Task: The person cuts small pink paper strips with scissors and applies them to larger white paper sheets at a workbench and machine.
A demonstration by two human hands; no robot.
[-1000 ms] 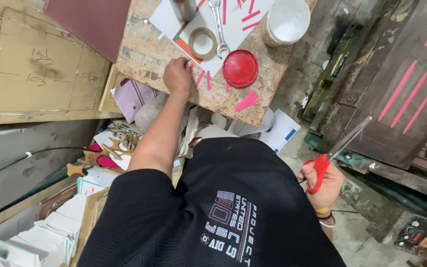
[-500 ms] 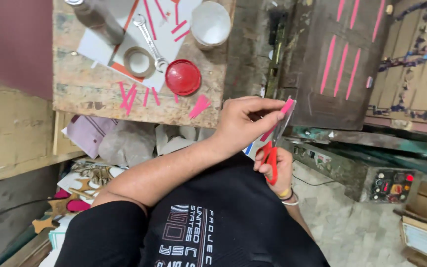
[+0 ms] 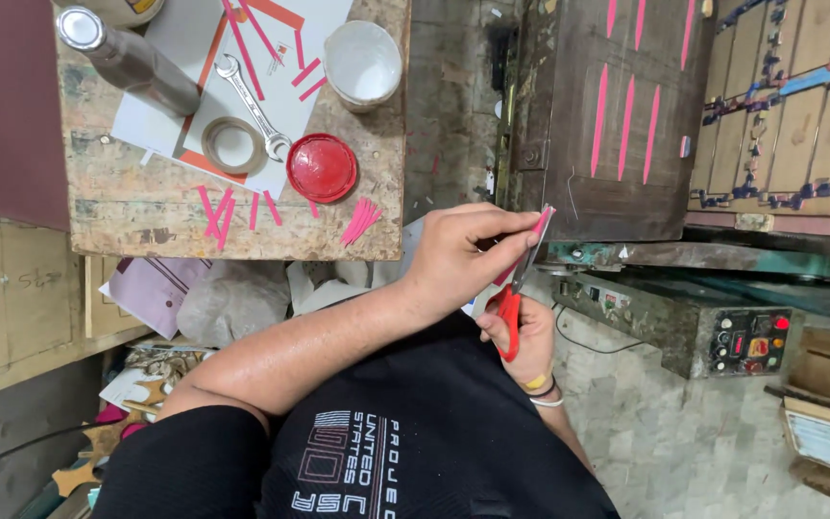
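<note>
My right hand (image 3: pixel 523 336) grips red-handled scissors (image 3: pixel 514 293), blades pointing up and away from me. My left hand (image 3: pixel 468 252) pinches a thin pink strip (image 3: pixel 540 223) at the blade tips, just above the right hand. Both hands are in front of my black shirt, to the right of a worn wooden table (image 3: pixel 136 207). On that table lie several loose pink strips (image 3: pixel 360 219), a red round lid (image 3: pixel 322 167), a tape roll (image 3: pixel 232 145) and a spanner (image 3: pixel 252 104) on white paper.
A white cup (image 3: pixel 363 61) and a metal bottle (image 3: pixel 127 60) stand on the table. To the right a dark wooden board (image 3: pixel 617 115) carries pink strips, with a control box (image 3: pixel 746 338) of coloured buttons below it. Paper scraps and card pieces (image 3: pixel 156 288) lie under the table.
A second ago my left hand was on the table and the right held the scissors out to the side. The left hand came back with a pink strip and met the scissors.
</note>
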